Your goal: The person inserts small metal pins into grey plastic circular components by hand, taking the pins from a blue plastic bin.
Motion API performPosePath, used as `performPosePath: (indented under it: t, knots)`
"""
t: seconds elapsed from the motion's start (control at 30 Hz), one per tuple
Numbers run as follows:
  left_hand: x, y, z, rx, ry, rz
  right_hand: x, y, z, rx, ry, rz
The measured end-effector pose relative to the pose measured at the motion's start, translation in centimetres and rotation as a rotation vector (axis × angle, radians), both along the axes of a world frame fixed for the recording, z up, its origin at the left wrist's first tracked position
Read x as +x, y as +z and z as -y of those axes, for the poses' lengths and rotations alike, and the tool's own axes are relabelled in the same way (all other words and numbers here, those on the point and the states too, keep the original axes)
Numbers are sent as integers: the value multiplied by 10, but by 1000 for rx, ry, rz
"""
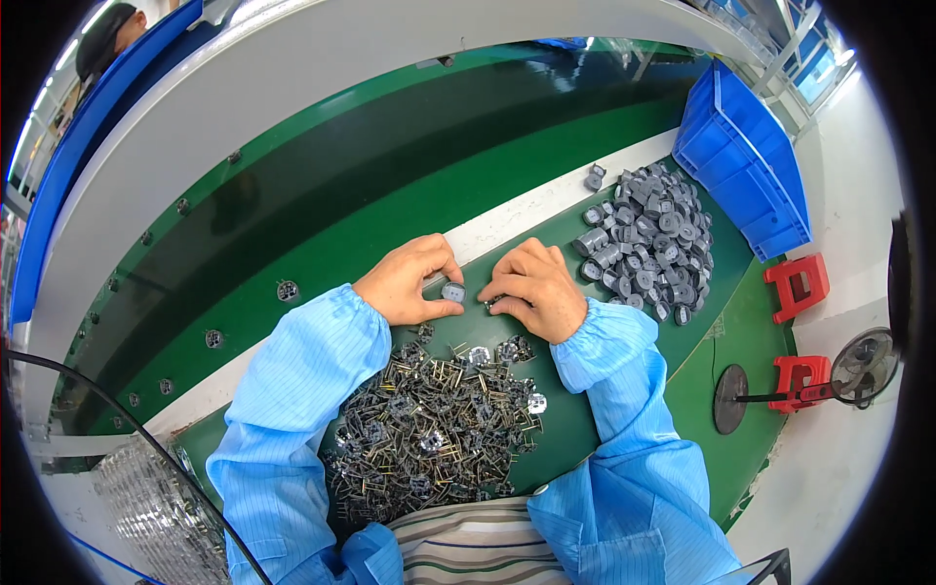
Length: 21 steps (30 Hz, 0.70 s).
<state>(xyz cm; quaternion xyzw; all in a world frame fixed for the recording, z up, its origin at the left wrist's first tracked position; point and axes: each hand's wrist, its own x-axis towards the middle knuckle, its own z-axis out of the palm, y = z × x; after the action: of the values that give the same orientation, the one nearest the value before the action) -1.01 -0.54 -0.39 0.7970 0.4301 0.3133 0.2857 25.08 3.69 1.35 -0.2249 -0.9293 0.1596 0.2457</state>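
At frame centre the left hand (pixel 408 283) pinches a small grey round plastic cap (pixel 453 292) between thumb and fingertips, just above the green work surface (pixel 575 419). The right hand (pixel 534 288) sits just beside it, fingers curled onto a small metal part (pixel 493 302) — mostly hidden, so its kind cannot be told. Below the wrists lies a heap of metal pronged contacts (pixel 429 429); a pile of grey caps (pixel 648 244) sits at centre right, near a blue bin (pixel 746 161) — a green conveyor belt (pixel 341 195) runs above.

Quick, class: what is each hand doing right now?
Left hand: fingers pinch a small grey round part.
Right hand: fingers closed on a small metal piece.
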Motion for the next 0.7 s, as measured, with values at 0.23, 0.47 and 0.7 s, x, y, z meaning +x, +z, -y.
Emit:
performPosePath:
  t: [0.23, 0.47, 0.7]
  knots:
    - [20, -4, 7, 111, -12, -75, 1, -1, -2, 4, -44, 1]
    - [21, -4, 8, 81, 26, -86, -17, -7, 7, -27, -81, -142]
    - [24, -4, 9, 71, 59, -108, -27, -2, 13, 211, -96, -114]
